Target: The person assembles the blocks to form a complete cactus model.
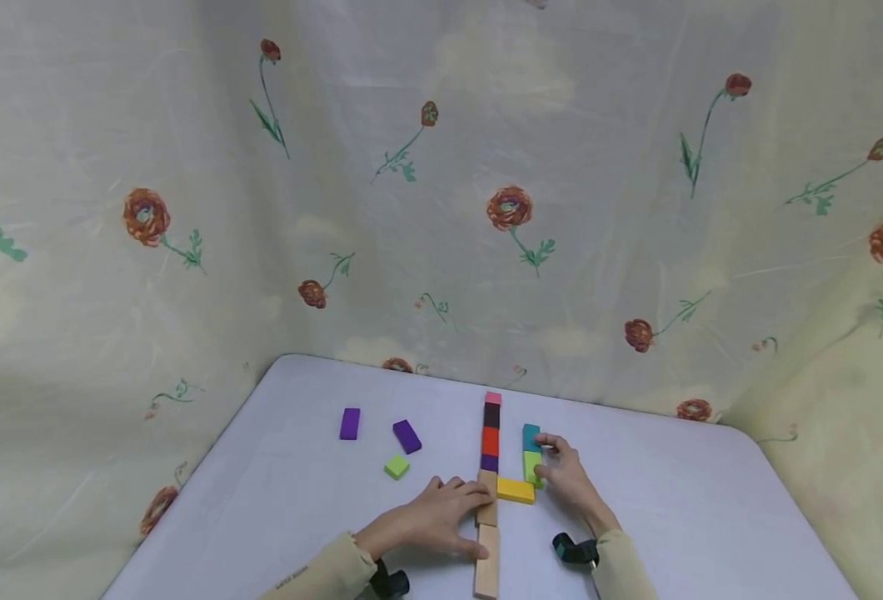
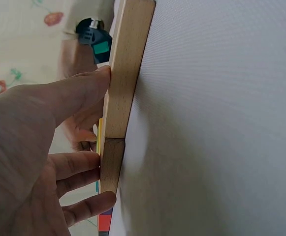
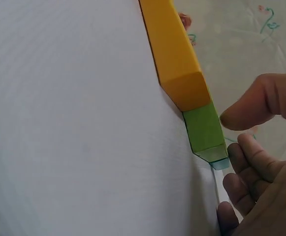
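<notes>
Two plain wooden blocks (image 1: 488,560) lie end to end as the near part of a straight row. Against them rests my left hand (image 1: 441,510), thumb on the nearer block and fingertips on the farther one. Beyond these, a purple block (image 1: 490,462), a red block (image 1: 490,441), a black block (image 1: 491,415) and a pink block (image 1: 493,397) continue the row. A yellow block (image 1: 516,490) juts out rightward from the wood. My right hand (image 1: 571,482) has its thumb at the light green block (image 1: 531,468) and a fingertip at the teal block (image 1: 531,437).
Left of the row lie two loose purple blocks (image 1: 349,423) and a small lime green block (image 1: 396,467). Everything stands on a white table (image 1: 674,500). A flowered cloth (image 1: 441,208) hangs behind and along both sides.
</notes>
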`<state>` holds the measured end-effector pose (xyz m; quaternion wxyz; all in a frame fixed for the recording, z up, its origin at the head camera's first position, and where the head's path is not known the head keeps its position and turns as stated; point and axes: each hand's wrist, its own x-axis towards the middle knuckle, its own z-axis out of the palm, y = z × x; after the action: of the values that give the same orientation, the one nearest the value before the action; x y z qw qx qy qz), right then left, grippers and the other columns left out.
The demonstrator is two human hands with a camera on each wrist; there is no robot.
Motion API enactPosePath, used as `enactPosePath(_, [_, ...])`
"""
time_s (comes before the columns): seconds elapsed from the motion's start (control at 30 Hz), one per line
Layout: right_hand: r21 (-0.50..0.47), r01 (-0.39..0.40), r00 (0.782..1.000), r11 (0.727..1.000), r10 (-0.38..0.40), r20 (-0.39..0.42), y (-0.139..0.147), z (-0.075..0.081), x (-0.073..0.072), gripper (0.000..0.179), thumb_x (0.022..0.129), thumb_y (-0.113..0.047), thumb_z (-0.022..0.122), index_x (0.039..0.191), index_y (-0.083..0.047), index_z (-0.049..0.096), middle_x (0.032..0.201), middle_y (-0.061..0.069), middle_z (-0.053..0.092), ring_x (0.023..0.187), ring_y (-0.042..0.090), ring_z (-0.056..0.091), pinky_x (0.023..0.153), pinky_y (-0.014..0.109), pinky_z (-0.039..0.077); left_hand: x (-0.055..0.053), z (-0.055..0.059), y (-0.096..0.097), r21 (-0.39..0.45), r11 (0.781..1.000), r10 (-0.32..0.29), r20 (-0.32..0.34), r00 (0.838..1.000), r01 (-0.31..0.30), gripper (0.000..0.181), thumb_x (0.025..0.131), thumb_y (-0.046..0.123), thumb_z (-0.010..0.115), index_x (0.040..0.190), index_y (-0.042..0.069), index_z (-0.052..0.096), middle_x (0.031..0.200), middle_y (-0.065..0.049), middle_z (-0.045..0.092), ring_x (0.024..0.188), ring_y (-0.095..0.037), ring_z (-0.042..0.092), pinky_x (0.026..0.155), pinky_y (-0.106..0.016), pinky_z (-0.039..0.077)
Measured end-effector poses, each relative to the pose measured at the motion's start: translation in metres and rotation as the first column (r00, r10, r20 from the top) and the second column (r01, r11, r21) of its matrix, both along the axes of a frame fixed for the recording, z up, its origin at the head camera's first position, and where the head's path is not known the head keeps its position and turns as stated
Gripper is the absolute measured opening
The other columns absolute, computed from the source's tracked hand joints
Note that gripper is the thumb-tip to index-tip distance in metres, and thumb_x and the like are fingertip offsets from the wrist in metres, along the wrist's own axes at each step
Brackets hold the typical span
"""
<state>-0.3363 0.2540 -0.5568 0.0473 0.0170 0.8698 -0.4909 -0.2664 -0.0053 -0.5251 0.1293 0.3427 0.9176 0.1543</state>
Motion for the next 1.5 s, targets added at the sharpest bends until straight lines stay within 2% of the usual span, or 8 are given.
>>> enactPosePath(0.37, [0.056,-0.010,1.000,0.998,0.010,0.009,0.002,-0.008,0.004,0.060,0.085,-0.008,0.060,0.141,-0.008,0.038,0.147,0.018,0.032,0.134,0.039,0.028,0.112,0.062,0.020,-0.003,-0.006,0.003,-0.007,1.000,-0.006,-0.002,1.000,0.006,0.077,0.079,0.069,0.062,0.144,0.031,0.044,0.147,0.012,0.042,0.127,-0.015,0.044,0.105,-0.057,0.035])
enactPosePath(0.57, [0.048,-0.001,1.000,0.999,0.001,0.005,0.004,-0.010,0.002,0.060,0.085,-0.008,0.060,0.140,-0.009,0.039,0.146,0.017,0.033,0.133,0.038,0.028,0.112,0.062,0.020,-0.006,0.001,0.003,0.036,0.999,-0.020,-0.043,0.999,0.022,0.073,0.081,0.070,0.059,0.140,0.029,0.049,0.146,0.009,0.045,0.127,-0.015,0.043,0.105,-0.055,0.035])
enactPosePath(0.7, [0.044,-0.003,1.000,0.999,0.003,0.003,0.003,-0.008,0.003,0.060,0.085,-0.008,0.061,0.140,-0.008,0.039,0.145,0.018,0.034,0.132,0.038,0.028,0.111,0.062,0.021,-0.010,0.013,-0.003,0.122,0.992,0.047,-0.117,0.992,-0.033,0.066,0.082,0.064,0.063,0.136,0.026,0.053,0.141,0.006,0.048,0.127,-0.015,0.045,0.104,-0.053,0.037])
enactPosePath(0.8, [0.044,-0.001,1.000,0.999,0.000,0.013,0.002,-0.007,0.002,0.060,0.085,-0.009,0.061,0.141,-0.009,0.039,0.146,0.018,0.033,0.132,0.038,0.028,0.111,0.062,0.021,-0.016,0.024,-0.013,0.183,0.976,0.147,-0.171,0.974,-0.115,0.063,0.082,0.057,0.068,0.134,0.024,0.053,0.137,0.003,0.050,0.125,-0.016,0.046,0.102,-0.050,0.038])
enactPosePath(0.97, [0.046,-0.013,1.000,0.999,0.013,0.002,0.002,-0.005,0.002,0.060,0.085,-0.008,0.061,0.140,-0.008,0.038,0.146,0.018,0.034,0.132,0.038,0.028,0.112,0.061,0.021,-0.035,0.030,-0.034,0.264,0.927,0.322,-0.206,0.924,-0.265,0.060,0.081,0.048,0.073,0.130,0.018,0.055,0.131,-0.001,0.053,0.121,-0.020,0.047,0.097,-0.047,0.038])
enactPosePath(1.13, [0.062,-0.034,0.999,0.997,0.036,-0.034,0.002,-0.003,0.002,0.058,0.084,-0.006,0.061,0.139,-0.004,0.039,0.145,0.020,0.036,0.132,0.039,0.031,0.112,0.060,0.022,-0.053,0.023,-0.056,0.298,0.881,0.429,-0.177,0.886,-0.367,0.065,0.078,0.042,0.077,0.130,0.010,0.055,0.129,-0.007,0.054,0.118,-0.026,0.047,0.093,-0.048,0.036])
enactPosePath(1.37, [0.058,-0.035,0.999,0.998,0.036,-0.012,0.000,-0.001,0.003,0.058,0.085,-0.008,0.060,0.139,-0.006,0.039,0.146,0.020,0.033,0.134,0.040,0.028,0.113,0.062,0.020,-0.068,0.005,-0.076,0.232,0.830,0.547,-0.159,0.822,-0.507,0.074,0.076,0.046,0.077,0.133,0.006,0.053,0.133,-0.012,0.052,0.123,-0.030,0.045,0.096,-0.054,0.034])
enactPosePath(1.5, [0.053,-0.035,0.999,0.998,0.036,-0.010,-0.001,0.000,0.004,0.059,0.085,-0.007,0.061,0.139,-0.005,0.039,0.146,0.020,0.033,0.135,0.041,0.028,0.113,0.062,0.020,-0.069,-0.001,-0.081,0.208,0.822,0.563,-0.149,0.813,-0.531,0.072,0.077,0.046,0.076,0.132,0.005,0.054,0.133,-0.015,0.053,0.123,-0.031,0.046,0.095,-0.054,0.034])
